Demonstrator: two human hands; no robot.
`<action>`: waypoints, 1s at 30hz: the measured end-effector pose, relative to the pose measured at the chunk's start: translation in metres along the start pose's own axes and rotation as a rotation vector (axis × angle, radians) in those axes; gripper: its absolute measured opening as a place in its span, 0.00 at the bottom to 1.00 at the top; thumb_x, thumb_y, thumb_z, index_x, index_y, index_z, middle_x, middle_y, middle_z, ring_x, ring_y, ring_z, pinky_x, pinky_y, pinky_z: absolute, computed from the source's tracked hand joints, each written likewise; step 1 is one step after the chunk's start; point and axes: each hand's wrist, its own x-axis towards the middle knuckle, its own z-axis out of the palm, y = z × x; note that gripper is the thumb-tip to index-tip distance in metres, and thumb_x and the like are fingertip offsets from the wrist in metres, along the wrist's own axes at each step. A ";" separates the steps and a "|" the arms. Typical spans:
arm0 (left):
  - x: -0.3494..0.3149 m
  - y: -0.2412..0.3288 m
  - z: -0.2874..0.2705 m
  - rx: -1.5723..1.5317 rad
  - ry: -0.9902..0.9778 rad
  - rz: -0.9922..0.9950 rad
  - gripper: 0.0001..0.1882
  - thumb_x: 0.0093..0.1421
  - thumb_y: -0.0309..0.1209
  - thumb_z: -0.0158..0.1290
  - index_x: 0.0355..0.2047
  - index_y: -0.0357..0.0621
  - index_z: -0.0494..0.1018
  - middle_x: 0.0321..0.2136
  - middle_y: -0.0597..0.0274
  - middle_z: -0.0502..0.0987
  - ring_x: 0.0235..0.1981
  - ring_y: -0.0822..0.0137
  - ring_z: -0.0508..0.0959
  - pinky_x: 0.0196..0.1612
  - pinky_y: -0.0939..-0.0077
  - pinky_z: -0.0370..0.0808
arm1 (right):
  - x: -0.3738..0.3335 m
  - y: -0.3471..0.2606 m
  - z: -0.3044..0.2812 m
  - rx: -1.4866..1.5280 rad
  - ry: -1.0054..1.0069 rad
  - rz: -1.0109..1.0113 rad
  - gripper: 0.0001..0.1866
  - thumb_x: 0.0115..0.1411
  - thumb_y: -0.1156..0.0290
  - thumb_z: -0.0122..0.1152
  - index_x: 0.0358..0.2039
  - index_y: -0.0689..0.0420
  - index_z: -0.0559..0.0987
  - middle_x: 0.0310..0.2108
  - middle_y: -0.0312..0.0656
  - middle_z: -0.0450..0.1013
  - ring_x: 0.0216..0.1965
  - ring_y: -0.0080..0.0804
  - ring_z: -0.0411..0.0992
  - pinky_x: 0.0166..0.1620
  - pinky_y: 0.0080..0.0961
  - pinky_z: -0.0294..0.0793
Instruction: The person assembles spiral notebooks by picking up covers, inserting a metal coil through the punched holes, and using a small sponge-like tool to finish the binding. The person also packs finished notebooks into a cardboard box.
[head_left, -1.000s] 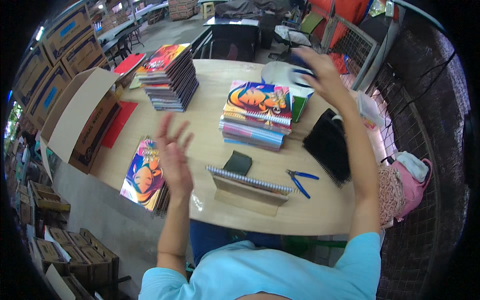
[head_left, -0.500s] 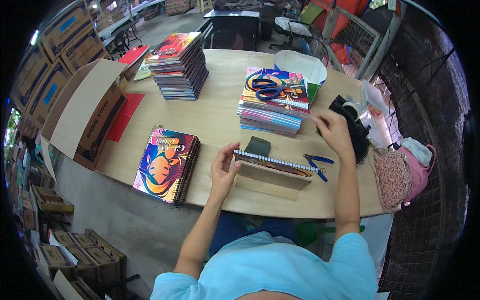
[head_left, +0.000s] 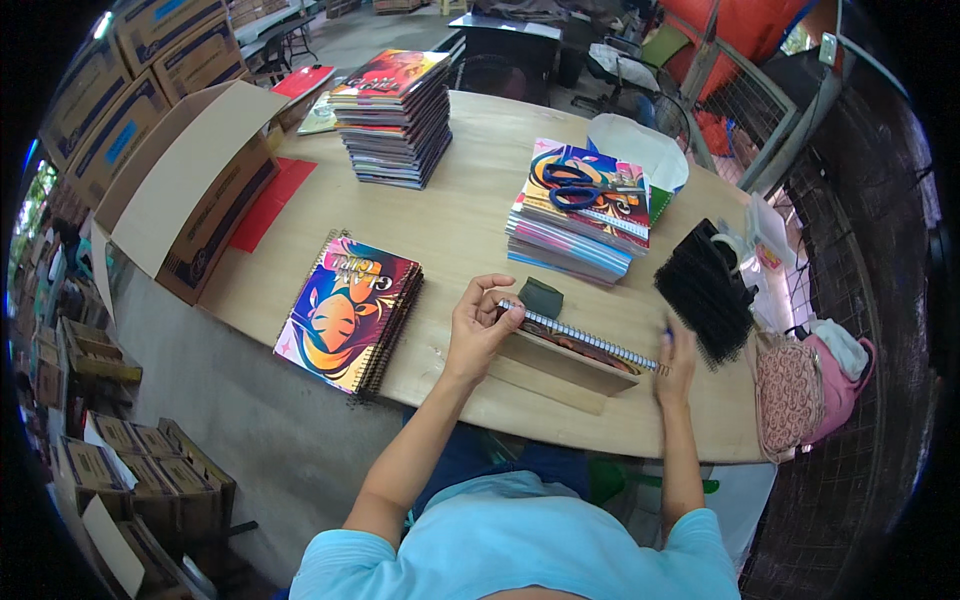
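Observation:
A spiral notebook [head_left: 585,357] stands tilted on its edge in front of me, its white coil uppermost. My left hand [head_left: 482,335] pinches the left end of the coil between thumb and fingers. At the coil's right end is my right hand [head_left: 677,365], slightly blurred, with a trace of dark blue at its fingertips; whether it grips something is unclear. The blue-handled pliers seen there earlier are largely hidden now. Under the notebook lies a flat wooden piece [head_left: 548,385], and a dark green block [head_left: 541,297] sits just behind it.
Coil-bound notebooks [head_left: 345,315] are stacked at left, and a taller stack [head_left: 393,120] stands behind. Scissors [head_left: 580,187] lie on another notebook stack [head_left: 570,245]. At right are a black brush [head_left: 705,290] and a pink bag [head_left: 838,385]. An open carton [head_left: 215,230] stands at the far left.
My right hand has come down from beside the notebook stack to the coil's right end, where the pliers lay. My left fingers have closed on the coil's left end. The whole view has shifted.

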 end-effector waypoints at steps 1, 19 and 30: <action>0.001 -0.002 -0.003 -0.015 0.005 -0.027 0.22 0.57 0.20 0.58 0.52 0.38 0.66 0.37 0.60 0.78 0.39 0.75 0.76 0.45 0.82 0.72 | 0.019 -0.005 -0.010 0.093 0.098 0.012 0.20 0.57 0.72 0.60 0.52 0.59 0.74 0.43 0.47 0.70 0.48 0.43 0.68 0.54 0.36 0.65; 0.006 -0.002 0.000 -0.075 -0.091 -0.039 0.32 0.56 0.17 0.57 0.61 0.40 0.59 0.35 0.62 0.79 0.38 0.77 0.77 0.42 0.85 0.72 | 0.145 -0.242 -0.086 -0.353 -0.046 -1.410 0.16 0.48 0.66 0.63 0.40 0.49 0.79 0.36 0.33 0.70 0.44 0.28 0.69 0.58 0.41 0.62; 0.007 0.000 0.000 -0.031 -0.084 -0.020 0.36 0.56 0.15 0.56 0.64 0.40 0.56 0.36 0.58 0.79 0.37 0.75 0.78 0.43 0.82 0.74 | 0.143 -0.254 -0.077 -0.424 -0.437 -1.219 0.12 0.51 0.65 0.62 0.34 0.57 0.81 0.29 0.40 0.74 0.36 0.33 0.74 0.45 0.37 0.72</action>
